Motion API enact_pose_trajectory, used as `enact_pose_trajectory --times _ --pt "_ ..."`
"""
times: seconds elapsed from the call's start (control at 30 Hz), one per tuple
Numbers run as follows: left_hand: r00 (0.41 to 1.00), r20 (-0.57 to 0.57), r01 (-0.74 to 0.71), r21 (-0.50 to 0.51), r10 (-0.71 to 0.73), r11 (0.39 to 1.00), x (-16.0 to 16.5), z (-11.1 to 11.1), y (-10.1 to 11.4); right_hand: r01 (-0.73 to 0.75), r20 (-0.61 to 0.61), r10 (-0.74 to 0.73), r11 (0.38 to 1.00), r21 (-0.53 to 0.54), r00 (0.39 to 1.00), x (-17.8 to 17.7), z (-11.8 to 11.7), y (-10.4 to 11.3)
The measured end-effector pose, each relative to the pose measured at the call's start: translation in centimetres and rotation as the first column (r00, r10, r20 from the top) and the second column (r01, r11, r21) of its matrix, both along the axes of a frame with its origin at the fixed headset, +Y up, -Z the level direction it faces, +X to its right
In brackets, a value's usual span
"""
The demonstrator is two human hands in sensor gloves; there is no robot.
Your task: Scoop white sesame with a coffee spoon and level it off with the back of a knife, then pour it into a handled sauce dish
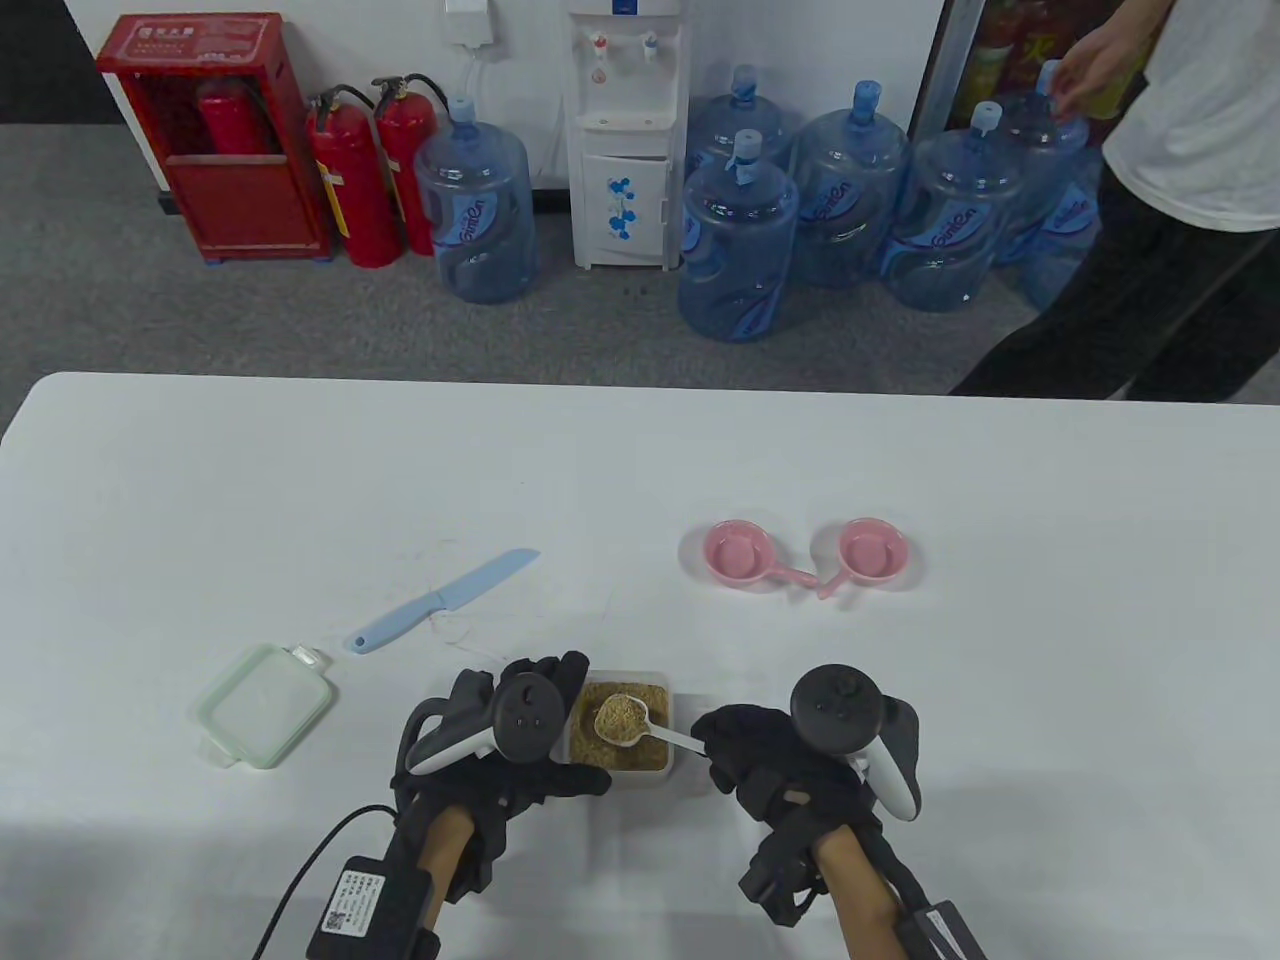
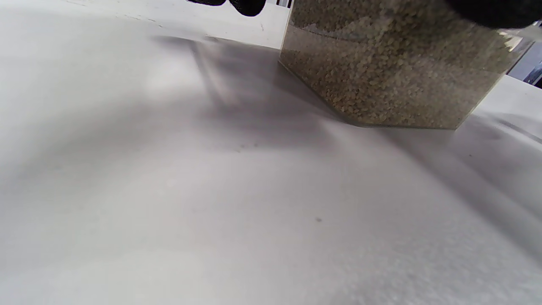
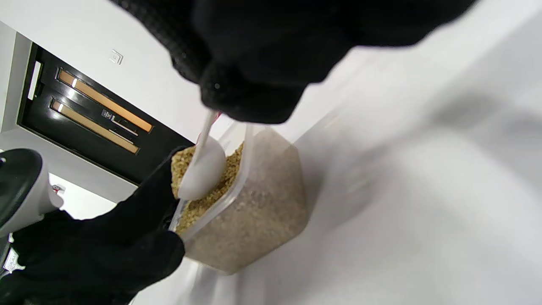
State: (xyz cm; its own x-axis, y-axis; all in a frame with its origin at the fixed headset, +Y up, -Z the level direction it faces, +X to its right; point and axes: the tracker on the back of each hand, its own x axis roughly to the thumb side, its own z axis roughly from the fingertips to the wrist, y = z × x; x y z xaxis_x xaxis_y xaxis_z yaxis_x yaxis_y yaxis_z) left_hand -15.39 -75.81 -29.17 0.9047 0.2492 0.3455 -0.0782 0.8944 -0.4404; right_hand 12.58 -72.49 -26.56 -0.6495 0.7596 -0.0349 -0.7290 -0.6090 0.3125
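from the table view i see my right hand [image 1: 775, 765] pinching the handle of the white spoon [image 1: 625, 720], whose bowl is heaped with sesame and sits just over the clear box [image 1: 620, 738] of sesame. my left hand [image 1: 505, 745] is curled around the box's left side, fingers at its far and near edges, gripping it. the blue knife [image 1: 445, 600] lies untouched on the table [image 1: 640, 480], up and left of the box, with the pale green lid [image 1: 262, 705] further left. two pink dishes with handles [image 1: 740, 553] [image 1: 870, 550] sit side by side well to the upper right, handles nearly meeting.

from the left wrist view i see the box [image 2: 389, 72] standing on the table [image 2: 211, 212], sesame packed against its clear wall, and a gloved fingertip [image 2: 247, 5] at the top edge.

from the right wrist view my fingers [image 3: 254, 84] close on the spoon [image 3: 203, 171] handle; the spoon's bowl hangs above the sesame in the box [image 3: 258, 216]. my left hand [image 3: 110, 250] wraps the box's side.
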Motion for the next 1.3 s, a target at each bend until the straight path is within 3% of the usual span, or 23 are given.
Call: enact_pose_trajectory --times 0.4,0.57,0.7,0.9,1.0,1.17,1.3 --pt "1.0 0.026 -0.012 -0.001 0.012 1.0 -1.3 -0.2 1.0 0.011 0.0 -0.011 1.0 0.003 1.0 0.3 -0.1 0.0" --pt "0.987 -0.141 -0.076 0.046 0.082 0.996 -5.4 -2.2 3.1 0.011 -0.002 -0.011 1.0 0.011 1.0 0.3 -0.1 0.0" --pt "0.924 -0.367 0.134 0.047 -0.108 0.99 -9.0 -4.6 3.5 0.011 -0.002 -0.011 1.0 0.015 1.0 0.4 -0.1 -0.1" --pt "0.821 -0.514 0.278 -0.023 -0.25 0.96 -11.8 -7.9 2.3 0.0 -0.014 0.001 1.0 0.02 1.0 0.3 -0.2 0.0" --pt "0.807 -0.5 0.342 -0.039 -0.315 0.939 -11.4 -9.4 1.8 0.007 -0.016 -0.006 1.0 0.019 1.0 0.3 -0.2 -0.1" --pt "0.73 -0.451 0.543 -0.073 -0.513 0.837 -10.0 -11.4 0.9 0.008 -0.017 -0.007 1.0 0.022 1.0 0.5 -0.2 0.0" --pt "0.724 -0.437 0.556 -0.089 -0.534 0.827 -9.7 -12.3 0.0 0.016 -0.019 -0.016 1.0 0.013 1.0 0.6 -0.3 0.0"
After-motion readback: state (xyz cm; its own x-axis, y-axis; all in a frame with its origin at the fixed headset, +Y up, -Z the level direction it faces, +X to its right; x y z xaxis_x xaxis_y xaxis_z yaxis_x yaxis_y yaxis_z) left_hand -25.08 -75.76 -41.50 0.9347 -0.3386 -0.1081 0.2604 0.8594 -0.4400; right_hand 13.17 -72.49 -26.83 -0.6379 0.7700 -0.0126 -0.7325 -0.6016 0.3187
